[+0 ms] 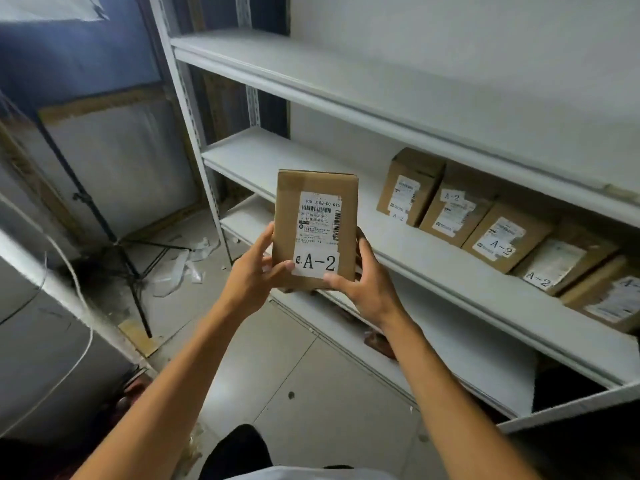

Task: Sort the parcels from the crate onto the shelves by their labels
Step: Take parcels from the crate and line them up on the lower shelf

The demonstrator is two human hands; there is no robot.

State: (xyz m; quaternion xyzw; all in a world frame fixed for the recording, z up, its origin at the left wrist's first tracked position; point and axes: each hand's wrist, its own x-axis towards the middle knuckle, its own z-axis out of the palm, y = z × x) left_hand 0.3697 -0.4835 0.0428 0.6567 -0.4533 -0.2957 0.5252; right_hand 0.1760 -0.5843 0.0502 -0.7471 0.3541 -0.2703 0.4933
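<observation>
Before the white shelves point(398, 244), left hand point(254, 275) and right hand point(363, 282) gripped an upright parcel point(313, 216) (labelled A-2), fingers curled round it; more A-2 parcels point(495, 233) lined the middle shelf's right end.

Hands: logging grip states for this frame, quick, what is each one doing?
Left hand: grips the A-2 parcel at its lower left edge.
Right hand: grips the same parcel at its lower right edge.
</observation>
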